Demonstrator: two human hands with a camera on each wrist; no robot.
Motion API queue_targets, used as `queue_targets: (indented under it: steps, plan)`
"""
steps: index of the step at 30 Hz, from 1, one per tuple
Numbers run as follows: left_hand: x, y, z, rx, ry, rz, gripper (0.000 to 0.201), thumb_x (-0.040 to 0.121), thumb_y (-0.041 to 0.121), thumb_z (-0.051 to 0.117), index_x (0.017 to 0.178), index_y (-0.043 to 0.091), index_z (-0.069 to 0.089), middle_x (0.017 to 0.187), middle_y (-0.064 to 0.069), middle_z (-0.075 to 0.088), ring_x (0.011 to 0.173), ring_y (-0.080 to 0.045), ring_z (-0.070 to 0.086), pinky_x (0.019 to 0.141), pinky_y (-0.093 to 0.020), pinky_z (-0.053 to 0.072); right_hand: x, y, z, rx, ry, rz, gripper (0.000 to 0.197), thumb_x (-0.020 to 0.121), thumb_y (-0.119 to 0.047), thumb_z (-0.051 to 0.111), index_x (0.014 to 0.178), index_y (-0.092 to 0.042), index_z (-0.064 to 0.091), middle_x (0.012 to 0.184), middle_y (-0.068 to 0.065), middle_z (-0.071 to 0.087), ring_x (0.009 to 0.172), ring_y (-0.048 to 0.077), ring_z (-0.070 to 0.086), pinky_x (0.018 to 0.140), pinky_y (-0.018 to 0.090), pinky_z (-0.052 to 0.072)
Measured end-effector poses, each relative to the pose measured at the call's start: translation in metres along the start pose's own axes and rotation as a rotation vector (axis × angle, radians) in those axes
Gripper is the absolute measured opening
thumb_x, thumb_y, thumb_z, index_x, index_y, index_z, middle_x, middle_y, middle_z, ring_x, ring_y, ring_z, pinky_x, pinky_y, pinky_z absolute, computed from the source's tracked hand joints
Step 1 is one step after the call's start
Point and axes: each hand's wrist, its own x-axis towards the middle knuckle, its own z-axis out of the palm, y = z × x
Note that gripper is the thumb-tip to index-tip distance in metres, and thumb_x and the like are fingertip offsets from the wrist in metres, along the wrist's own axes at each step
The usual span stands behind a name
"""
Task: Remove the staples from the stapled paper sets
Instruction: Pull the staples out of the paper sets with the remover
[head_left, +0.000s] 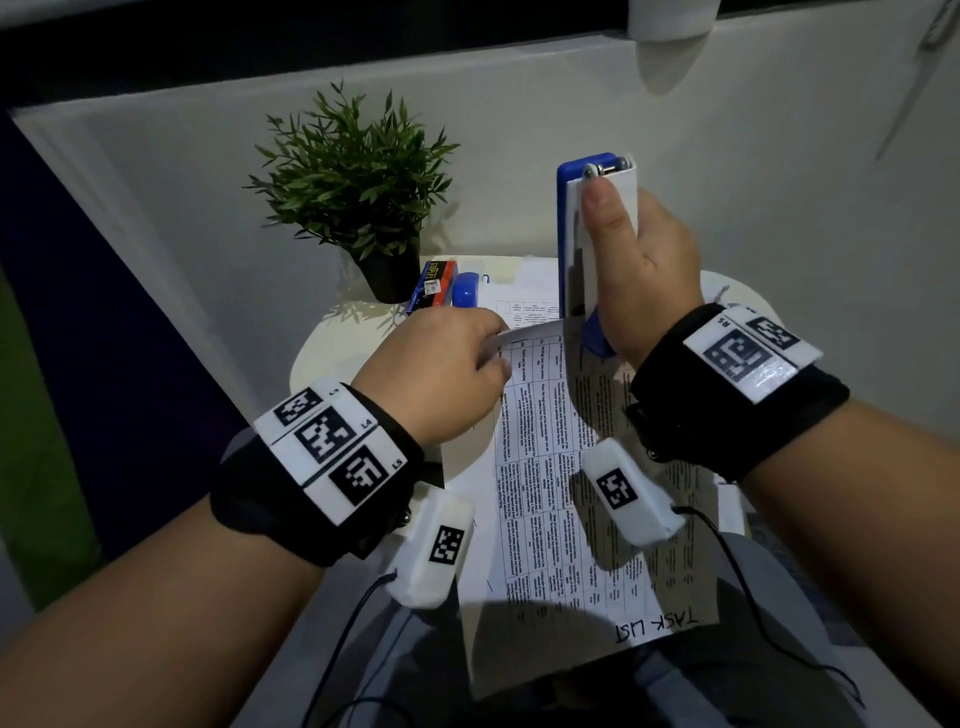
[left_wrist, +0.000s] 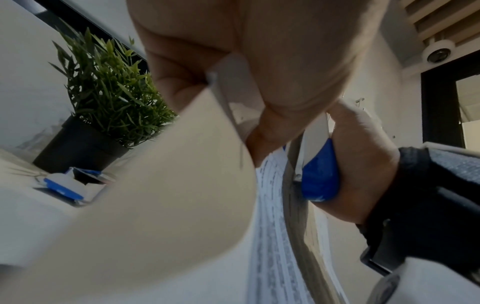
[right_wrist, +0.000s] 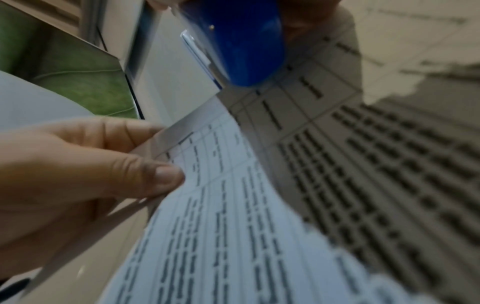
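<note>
1. A potted plant (head_left: 353, 182) stands at the far left of the round white table (head_left: 332, 343), with a staples box (head_left: 431, 285) and a small blue stapler (head_left: 466, 291) just beside its pot.
2. The left hand (head_left: 441, 374) pinches the far corner of the stapled paper set (head_left: 540, 467), thumb on top, lifting that corner; the sheets lie at the table's middle, running towards the person.
3. The right hand (head_left: 644, 275) grips a blue-and-white stapler (head_left: 587, 249) upright, its lower end at the paper's far edge.
</note>
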Motion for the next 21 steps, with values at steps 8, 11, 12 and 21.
queue_targets:
  steps: [8,11,12,21]
  plan:
    - [-0.002,0.003,0.002,0.008,-0.004,0.035,0.018,0.089,0.025,0.054,0.098,0.013,0.063,0.09,-0.003,0.065,0.087,-0.022,0.057,0.073,-0.033,0.048,-0.004,0.006,0.006,0.03,-0.029,-0.021,0.045,0.076,-0.071,0.031,0.062,-0.029,0.042,0.055,-0.011,0.044,0.053,0.0,0.043,0.054,0.018,0.032]
    - [-0.004,0.003,0.003,0.042,-0.003,0.055,0.017,0.089,0.026,0.054,0.095,0.012,0.062,0.09,-0.004,0.064,0.086,-0.022,0.056,0.069,-0.03,0.045,-0.004,0.009,0.008,0.073,-0.032,-0.018,0.046,0.075,-0.07,0.032,0.059,-0.028,0.041,0.054,-0.011,0.042,0.053,0.008,0.043,0.056,0.026,0.034]
    - [-0.005,0.003,0.004,0.042,-0.009,0.061,0.017,0.089,0.026,0.054,0.095,0.013,0.062,0.09,-0.003,0.064,0.086,-0.022,0.056,0.069,-0.03,0.044,-0.004,0.01,0.008,0.087,-0.04,-0.017,0.047,0.075,-0.07,0.033,0.058,-0.027,0.041,0.053,-0.011,0.042,0.053,0.01,0.043,0.057,0.027,0.034]
    - [0.001,0.001,0.005,-0.026,-0.075,0.021,0.017,0.089,0.026,0.055,0.099,0.015,0.064,0.093,-0.002,0.065,0.089,-0.019,0.057,0.075,-0.033,0.048,0.002,0.012,-0.002,0.162,0.102,0.094,0.043,0.075,-0.068,0.04,0.066,-0.027,0.05,0.065,-0.01,0.053,0.064,0.013,0.053,0.064,0.027,0.042]
